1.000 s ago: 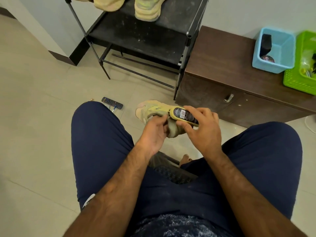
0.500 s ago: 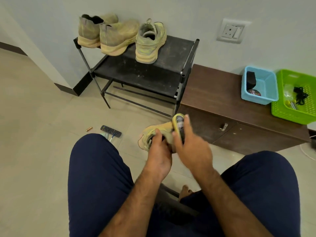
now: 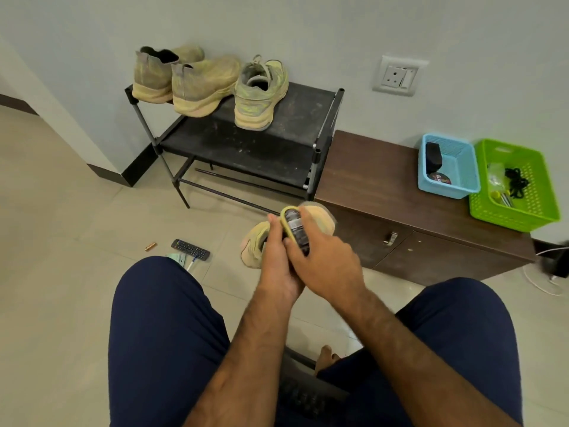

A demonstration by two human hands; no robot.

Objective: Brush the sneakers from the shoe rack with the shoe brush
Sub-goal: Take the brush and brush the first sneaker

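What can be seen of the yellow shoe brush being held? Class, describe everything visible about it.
The yellow oval shoe brush, plastic by its look, shows its back, which carries a black label with white print. It is tilted, above the pale tiled floor before the brown wooden cabinet. The right hand grips its lower end, pressing it against the dusty tan sneaker that the left hand holds. Its bristles are hidden.

A single wide-angle camera on the seated person's head looks forward and down, close over the thighs (image 3: pixel 160 318), toward the shoe rack (image 3: pixel 271 149) and low cabinet (image 3: pixel 369 167) standing farther off against the wall (image 3: pixel 308 26).
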